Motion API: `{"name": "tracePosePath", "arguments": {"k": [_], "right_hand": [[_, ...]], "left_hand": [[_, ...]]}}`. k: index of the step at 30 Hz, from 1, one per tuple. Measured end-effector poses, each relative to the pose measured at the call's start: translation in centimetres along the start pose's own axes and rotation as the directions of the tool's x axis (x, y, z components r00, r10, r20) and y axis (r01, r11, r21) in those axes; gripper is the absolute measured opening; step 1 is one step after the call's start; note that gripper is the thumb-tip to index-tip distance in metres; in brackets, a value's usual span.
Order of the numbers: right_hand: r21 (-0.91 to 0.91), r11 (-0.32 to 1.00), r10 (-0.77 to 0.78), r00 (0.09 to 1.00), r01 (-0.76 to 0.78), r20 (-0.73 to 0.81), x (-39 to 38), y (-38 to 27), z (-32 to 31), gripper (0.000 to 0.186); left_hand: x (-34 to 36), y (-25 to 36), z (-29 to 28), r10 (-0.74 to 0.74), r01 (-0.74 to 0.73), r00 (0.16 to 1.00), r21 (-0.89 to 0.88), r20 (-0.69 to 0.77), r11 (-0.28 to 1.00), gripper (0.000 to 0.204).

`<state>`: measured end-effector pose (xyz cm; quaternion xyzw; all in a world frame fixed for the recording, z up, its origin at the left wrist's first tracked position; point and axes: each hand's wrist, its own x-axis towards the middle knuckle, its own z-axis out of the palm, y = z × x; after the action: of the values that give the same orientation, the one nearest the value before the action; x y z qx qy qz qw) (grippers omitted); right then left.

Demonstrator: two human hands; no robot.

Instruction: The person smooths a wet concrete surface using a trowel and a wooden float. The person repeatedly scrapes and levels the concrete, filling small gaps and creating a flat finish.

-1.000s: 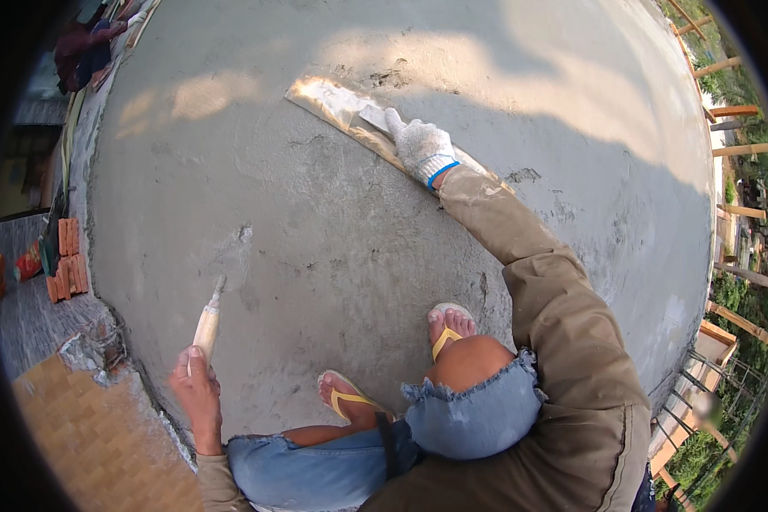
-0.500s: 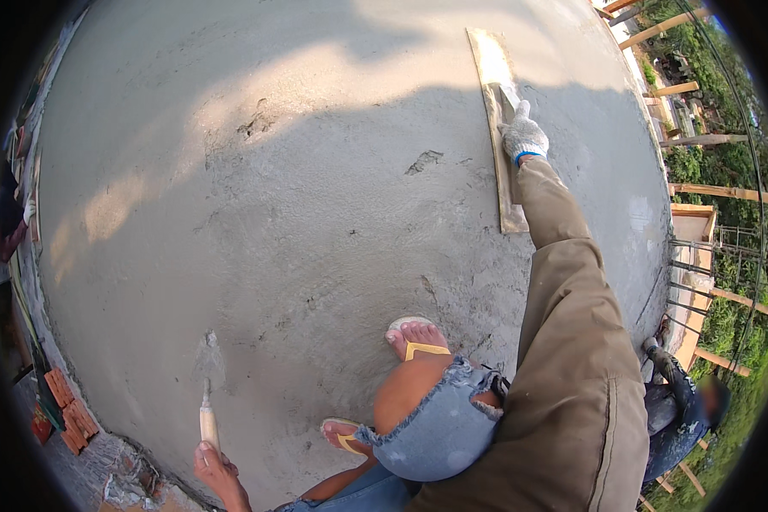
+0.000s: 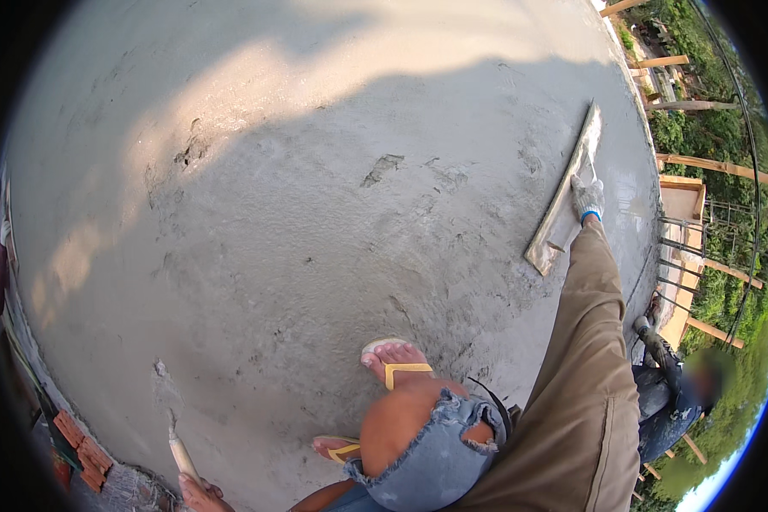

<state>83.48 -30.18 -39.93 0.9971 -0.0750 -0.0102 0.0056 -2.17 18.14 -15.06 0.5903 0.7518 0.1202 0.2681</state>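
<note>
My right hand [image 3: 587, 200], in a pale knit glove with a blue cuff, is closed on the grip of a long flat concrete float [image 3: 563, 203]. The float rests slantwise on wet grey concrete [image 3: 316, 222], far out at the right. Bare and partly cut off by the lower edge, my left hand [image 3: 201, 496] is wrapped round the wooden handle of a small pointed trowel [image 3: 181, 452]. Its cement-smeared blade points away from me, over or on the concrete; contact cannot be made out.
My foot [image 3: 394, 357] in a yellow-strapped sandal stands on the concrete. Several red bricks [image 3: 85, 448] lie by the lower left edge. A crouching co-worker [image 3: 670, 397] is at the lower right, near wooden formwork [image 3: 681, 205] and rebar. Rough marks [image 3: 382, 169] break the surface.
My right hand has swung the float rightward and a little nearer, and the float now tilts with its far end to the right. My left hand and trowel sit lower and further left in view.
</note>
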Motion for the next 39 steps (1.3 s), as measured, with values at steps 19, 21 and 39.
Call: {"name": "tracePosePath", "arguments": {"k": [19, 21, 39], "right_hand": [[0.306, 0.406, -0.913, 0.394, 0.861, 0.103, -12.5, -60.4, -5.1, 0.083], [0.26, 0.17, -0.985, 0.162, 0.95, 0.05, -17.7, -64.2, -5.0, 0.072], [0.396, -0.311, -0.812, -0.458, 0.864, 0.362, -36.2, -53.3, -8.4, 0.091]], "left_hand": [[-2.6, 5.7, 0.3, -0.156, 0.14, 0.986, -0.233, -0.052, 0.962, 0.039], [-3.1, 5.3, -0.2, -0.18, 0.161, 0.982, -0.248, -0.057, 0.955, 0.039], [-5.5, 3.7, -2.3, -0.114, 0.085, 0.991, -0.325, -0.071, 0.942, 0.039]]}}
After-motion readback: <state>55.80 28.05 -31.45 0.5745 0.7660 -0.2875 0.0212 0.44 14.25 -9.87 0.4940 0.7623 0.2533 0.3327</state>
